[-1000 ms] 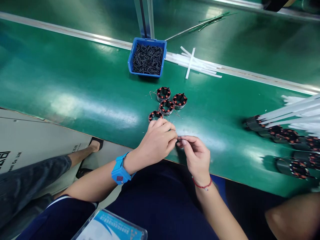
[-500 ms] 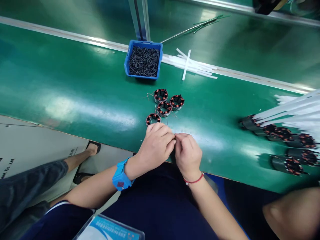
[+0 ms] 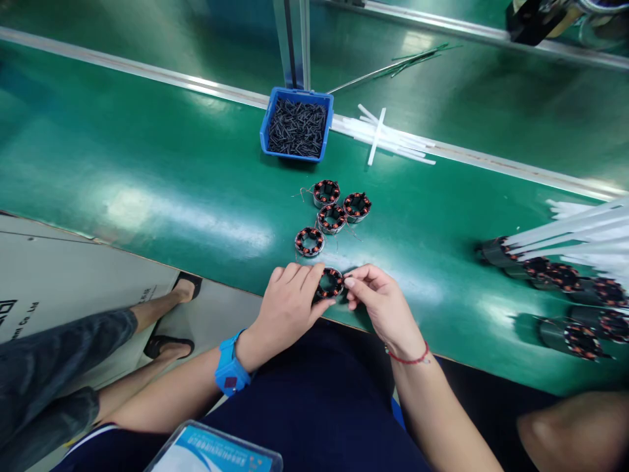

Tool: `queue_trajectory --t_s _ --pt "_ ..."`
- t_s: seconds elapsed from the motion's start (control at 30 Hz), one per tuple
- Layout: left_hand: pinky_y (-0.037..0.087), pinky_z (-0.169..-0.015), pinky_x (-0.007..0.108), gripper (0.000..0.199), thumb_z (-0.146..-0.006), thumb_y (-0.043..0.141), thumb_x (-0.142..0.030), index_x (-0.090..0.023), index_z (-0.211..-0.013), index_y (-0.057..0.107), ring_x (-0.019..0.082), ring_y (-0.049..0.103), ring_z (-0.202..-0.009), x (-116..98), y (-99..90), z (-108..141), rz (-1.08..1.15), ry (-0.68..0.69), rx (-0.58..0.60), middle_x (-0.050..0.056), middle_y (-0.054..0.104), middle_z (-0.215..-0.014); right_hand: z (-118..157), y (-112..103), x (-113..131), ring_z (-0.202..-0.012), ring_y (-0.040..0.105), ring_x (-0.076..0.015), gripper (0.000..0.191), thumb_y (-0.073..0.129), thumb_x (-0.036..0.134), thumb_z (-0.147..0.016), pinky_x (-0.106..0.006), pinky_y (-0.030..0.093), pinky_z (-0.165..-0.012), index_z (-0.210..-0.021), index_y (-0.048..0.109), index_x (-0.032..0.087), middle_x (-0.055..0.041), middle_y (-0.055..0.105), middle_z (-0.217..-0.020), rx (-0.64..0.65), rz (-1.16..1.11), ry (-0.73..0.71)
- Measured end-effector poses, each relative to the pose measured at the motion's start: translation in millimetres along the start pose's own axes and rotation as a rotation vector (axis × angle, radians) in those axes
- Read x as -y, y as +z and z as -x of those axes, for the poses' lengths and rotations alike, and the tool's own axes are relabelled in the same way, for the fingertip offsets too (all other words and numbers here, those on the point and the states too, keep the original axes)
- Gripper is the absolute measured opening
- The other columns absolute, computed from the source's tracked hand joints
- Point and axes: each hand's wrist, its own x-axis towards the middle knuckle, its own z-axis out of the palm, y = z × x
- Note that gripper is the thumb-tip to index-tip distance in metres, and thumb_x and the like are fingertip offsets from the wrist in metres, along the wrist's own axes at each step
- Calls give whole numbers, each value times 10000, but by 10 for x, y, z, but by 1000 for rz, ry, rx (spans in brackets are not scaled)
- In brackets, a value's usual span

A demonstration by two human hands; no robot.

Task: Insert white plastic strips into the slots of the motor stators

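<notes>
Near the front edge of the green bench, my left hand (image 3: 287,298) is closed around a small ring-shaped motor stator (image 3: 330,283) with copper windings and black insulation. My right hand (image 3: 376,298) pinches at the stator's right side, thumb against fingers; a small dark bit shows at the fingertips, too small to name. Just beyond the hands sit several similar stators, the closest being a loose stator (image 3: 309,242) with windings facing up. Thin wire ends stick out from some of them.
A blue bin (image 3: 295,157) of short black tubes stands at the bench's back rail. White strips (image 3: 400,143) and a thin metal rod (image 3: 361,77) lie beside it. Taller stators (image 3: 574,337) and more white strips are at the right. Another person's legs (image 3: 69,354) show at left.
My hands have moved slightly apart, and the stator between them now shows. My right hand has shifted right and turned, its fingertips at the stator's side. The camera view has shifted a little.
</notes>
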Motion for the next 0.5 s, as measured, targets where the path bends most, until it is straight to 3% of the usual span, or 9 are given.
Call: queue_trajectory --t_s 0.13,0.27,0.37,0.5 --pt "351 -743 372 451 -852 520 -482 -119 -1119 543 252 545 -869 -11 -35 -26 142 28 13 102 645 -943 103 -50 30 -666 595 -145 111 558 263 -861 -292 518 -636 -815 638 201 -28 625 -734 -99 537 -396" --pt "386 -776 369 405 -827 564 -450 -152 -1099 533 235 563 -896 -55 -123 -50 304 37 33 83 646 -978 264 -155 44 -864 623 -190 288 471 134 -895 -348 525 -789 -1108 636 233 -79 677 -979 -83 948 -731" --pt "418 -798 356 384 -816 587 -424 -161 -1089 526 217 581 -895 -124 -185 -87 391 51 33 72 645 -985 368 -219 26 -956 615 -215 449 440 78 -890 -371 521 -836 -1305 516 232 -92 646 -1143 -72 1062 -792" --pt "446 -777 356 344 -808 596 -398 -156 -1045 536 220 576 -868 -245 -180 -158 386 19 50 70 631 -944 440 -295 29 -1013 600 -254 485 416 77 -895 -410 507 -856 -1365 457 186 -126 611 -1214 -70 1152 -736"
